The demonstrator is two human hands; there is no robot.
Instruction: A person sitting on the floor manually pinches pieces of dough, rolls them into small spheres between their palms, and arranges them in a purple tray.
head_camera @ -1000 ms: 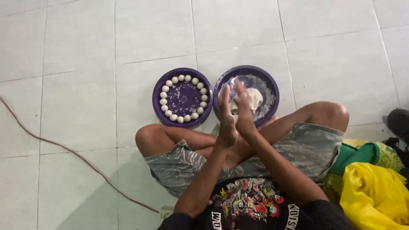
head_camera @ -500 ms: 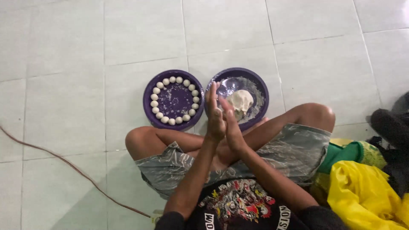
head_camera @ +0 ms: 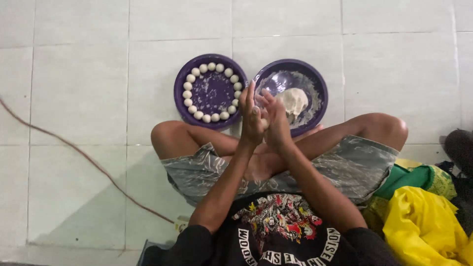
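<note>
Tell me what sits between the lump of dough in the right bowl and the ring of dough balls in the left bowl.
In the head view, the raised left hand and right hand, pressed together, plus the two bowls' adjoining rims, lie between the dough lump and the ring of balls.

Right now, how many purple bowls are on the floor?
2. The left bowl holds a ring of small white balls; the right bowl, beside it, holds a dough lump. None seems hidden.

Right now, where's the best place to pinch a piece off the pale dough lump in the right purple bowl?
Probably the top of the pale dough lump, coming from above: it sits loose in the right purple bowl, whose raised rim blocks a sideways approach.
</note>
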